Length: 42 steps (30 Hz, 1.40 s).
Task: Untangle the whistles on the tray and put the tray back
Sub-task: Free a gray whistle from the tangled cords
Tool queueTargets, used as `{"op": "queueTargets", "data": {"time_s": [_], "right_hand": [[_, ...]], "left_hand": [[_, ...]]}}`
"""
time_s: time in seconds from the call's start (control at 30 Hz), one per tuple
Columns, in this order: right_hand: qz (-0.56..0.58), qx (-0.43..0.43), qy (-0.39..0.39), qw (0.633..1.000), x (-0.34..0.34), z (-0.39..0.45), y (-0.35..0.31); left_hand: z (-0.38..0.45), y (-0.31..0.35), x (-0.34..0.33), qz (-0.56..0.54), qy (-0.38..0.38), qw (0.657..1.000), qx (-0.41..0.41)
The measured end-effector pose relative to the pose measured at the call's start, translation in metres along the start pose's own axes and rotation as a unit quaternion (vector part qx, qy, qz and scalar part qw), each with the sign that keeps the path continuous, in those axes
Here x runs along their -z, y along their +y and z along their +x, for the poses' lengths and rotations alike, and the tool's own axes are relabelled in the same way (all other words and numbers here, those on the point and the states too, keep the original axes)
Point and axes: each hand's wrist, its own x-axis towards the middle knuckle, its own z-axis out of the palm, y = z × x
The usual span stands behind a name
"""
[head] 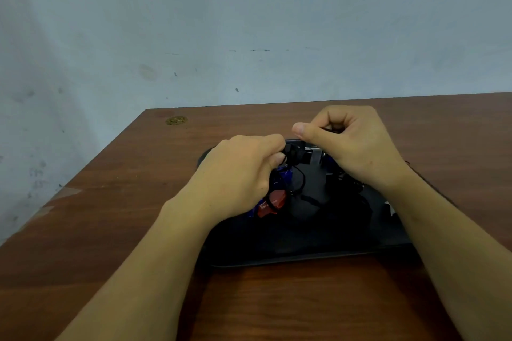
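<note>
Brown wooden table (110,230) against pale scuffed wall (249,22); atop it black plastic tray (304,255). Left hand (238,177) pinches black whistle (293,156), right hand (352,147) pinches black cord (331,130) (red plastic whistle (273,203) below left hand).

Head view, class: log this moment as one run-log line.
left hand: pinches black cord | right hand: pinches cord | red plastic whistle: dangling, tangled | black rectangular tray: on brown wooden table

A flat black rectangular tray (304,252) rests on a brown wood-grain table (110,230) against a pale wall (249,8). Above the tray, the left hand (238,177) grips a black plastic whistle (295,155). The right hand (352,144) pinches a thin black cord (331,130). A red plastic whistle (273,202) hangs below the left hand.
</note>
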Motion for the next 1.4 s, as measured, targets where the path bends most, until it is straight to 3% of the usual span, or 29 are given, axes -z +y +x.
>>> {"op": "queueTargets", "data": {"time_s": [0.2,0.37,0.53,0.73,0.93,1.03,1.17,1.23,1.33,1.4], "right_hand": [[0.182,-0.102,-0.087,0.974,0.002,0.002,0.003],[0.281,-0.176,-0.140,0.933,-0.001,0.000,0.004],[0.313,-0.201,-0.103,0.923,-0.014,-0.002,0.002],[0.285,-0.184,-0.083,0.937,-0.020,-0.002,0.005],[0.083,-0.070,-0.065,0.992,-0.023,-0.005,0.002],[-0.005,-0.004,-0.061,0.998,-0.025,-0.004,0.006],[-0.094,0.018,-0.084,0.992,-0.025,-0.006,0.005],[-0.124,0.027,-0.086,0.988,-0.021,-0.008,0.002],[-0.149,0.050,-0.079,0.984,-0.014,-0.009,-0.001],[-0.144,0.061,-0.058,0.986,-0.011,-0.008,-0.002]], "left_hand": [[-0.005,0.000,0.002,-0.149,-0.003,0.988,-0.050],[-0.005,0.010,0.000,-0.311,-0.029,0.949,-0.041],[-0.003,0.008,-0.012,-0.460,-0.010,0.888,-0.001],[0.000,0.013,-0.018,-0.521,0.040,0.848,0.092],[0.003,0.010,-0.019,-0.487,0.098,0.851,0.174],[0.004,0.008,-0.018,-0.484,0.119,0.844,0.198],[0.004,0.004,-0.017,-0.458,0.138,0.849,0.224],[0.005,-0.002,-0.018,-0.401,0.148,0.874,0.232],[0.004,-0.011,-0.018,-0.219,0.152,0.941,0.210],[0.002,-0.011,-0.017,-0.111,0.137,0.965,0.193]]}}
